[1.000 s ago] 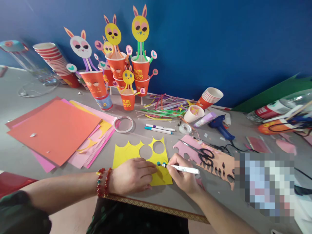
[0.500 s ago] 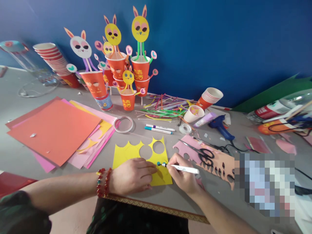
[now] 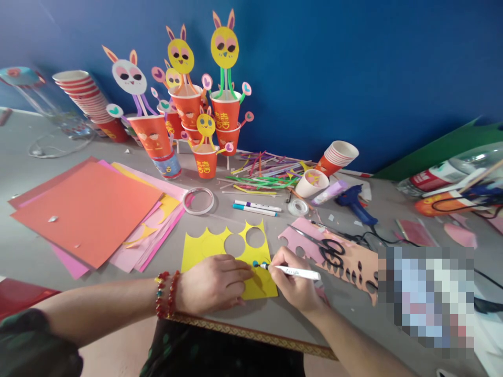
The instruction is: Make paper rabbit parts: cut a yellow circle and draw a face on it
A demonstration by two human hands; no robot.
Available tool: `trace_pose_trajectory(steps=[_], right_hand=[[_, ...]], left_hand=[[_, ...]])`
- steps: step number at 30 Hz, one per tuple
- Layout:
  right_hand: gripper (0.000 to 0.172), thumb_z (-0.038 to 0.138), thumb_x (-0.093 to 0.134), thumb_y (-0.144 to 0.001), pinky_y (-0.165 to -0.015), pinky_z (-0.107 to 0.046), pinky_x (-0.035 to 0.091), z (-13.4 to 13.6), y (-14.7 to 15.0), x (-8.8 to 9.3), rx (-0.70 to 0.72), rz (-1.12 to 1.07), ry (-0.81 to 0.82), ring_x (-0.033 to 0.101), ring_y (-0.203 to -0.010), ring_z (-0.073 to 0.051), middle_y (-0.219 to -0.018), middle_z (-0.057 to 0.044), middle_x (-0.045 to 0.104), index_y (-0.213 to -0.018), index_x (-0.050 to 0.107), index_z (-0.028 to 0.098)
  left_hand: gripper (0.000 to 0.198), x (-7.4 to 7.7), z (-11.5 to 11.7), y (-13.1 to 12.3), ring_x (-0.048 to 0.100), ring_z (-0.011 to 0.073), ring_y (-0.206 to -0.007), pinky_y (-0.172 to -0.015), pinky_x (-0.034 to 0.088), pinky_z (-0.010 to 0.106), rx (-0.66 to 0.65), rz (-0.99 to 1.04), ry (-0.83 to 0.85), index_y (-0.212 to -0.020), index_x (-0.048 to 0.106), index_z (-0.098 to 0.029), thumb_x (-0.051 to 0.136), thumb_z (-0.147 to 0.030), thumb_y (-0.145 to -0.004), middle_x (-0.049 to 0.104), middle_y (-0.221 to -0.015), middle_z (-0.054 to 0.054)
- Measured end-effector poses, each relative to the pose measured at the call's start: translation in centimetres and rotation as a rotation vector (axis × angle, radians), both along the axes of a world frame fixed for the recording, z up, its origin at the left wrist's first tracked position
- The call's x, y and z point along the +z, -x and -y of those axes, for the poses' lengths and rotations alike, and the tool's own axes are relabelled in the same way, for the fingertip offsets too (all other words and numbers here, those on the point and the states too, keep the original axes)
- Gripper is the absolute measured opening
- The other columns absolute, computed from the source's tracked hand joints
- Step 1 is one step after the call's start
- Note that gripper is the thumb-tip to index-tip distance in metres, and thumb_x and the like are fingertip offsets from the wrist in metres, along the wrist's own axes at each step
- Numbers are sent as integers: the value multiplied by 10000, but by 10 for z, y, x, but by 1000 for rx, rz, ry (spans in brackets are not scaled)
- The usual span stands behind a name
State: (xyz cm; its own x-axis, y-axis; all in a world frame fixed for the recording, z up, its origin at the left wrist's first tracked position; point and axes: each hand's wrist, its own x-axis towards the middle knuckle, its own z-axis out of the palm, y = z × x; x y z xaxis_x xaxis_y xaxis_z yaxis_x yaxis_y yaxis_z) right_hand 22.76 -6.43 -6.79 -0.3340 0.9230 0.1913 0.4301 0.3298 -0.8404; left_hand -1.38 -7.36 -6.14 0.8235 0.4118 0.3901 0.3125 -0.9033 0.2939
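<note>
While flat left hand [image 3: 214,281] touches paper [image 3: 206,247] near table edge [image 3: 251,334], right hand [image 3: 295,293] grips marker [image 3: 301,272].

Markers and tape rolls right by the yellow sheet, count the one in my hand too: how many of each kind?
Markers: 3 (white marker in right hand; purple-capped marker; blue-capped marker)
Tape rolls: 2 (large roll; small roll)
Total: 5
</note>
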Motion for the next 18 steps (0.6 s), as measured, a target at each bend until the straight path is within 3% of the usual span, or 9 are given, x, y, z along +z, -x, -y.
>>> trace_pose_trajectory(steps=[13,18], right_hand=[[187,161,528,-856,-467,-242,322,0,-1,0,8,22,4,421,-485,-118,-567,59,461,-699,459,236],[179,183,520,-874,-495,-251,383,0,-1,1,-45,-77,11,475,-521,-134,-607,36,520,-709,476,236]], left_hand=[[298,0,0,0,634,226,-1154,-914,535,354,-5,-4,-4,-808,615,-163,483,-334,-1013,711,-1196,96],[280,-1,0,0,630,218,-1151,-929,529,348,4,3,0,-806,622,-167,509,-332,-1002,711,-1189,97]])
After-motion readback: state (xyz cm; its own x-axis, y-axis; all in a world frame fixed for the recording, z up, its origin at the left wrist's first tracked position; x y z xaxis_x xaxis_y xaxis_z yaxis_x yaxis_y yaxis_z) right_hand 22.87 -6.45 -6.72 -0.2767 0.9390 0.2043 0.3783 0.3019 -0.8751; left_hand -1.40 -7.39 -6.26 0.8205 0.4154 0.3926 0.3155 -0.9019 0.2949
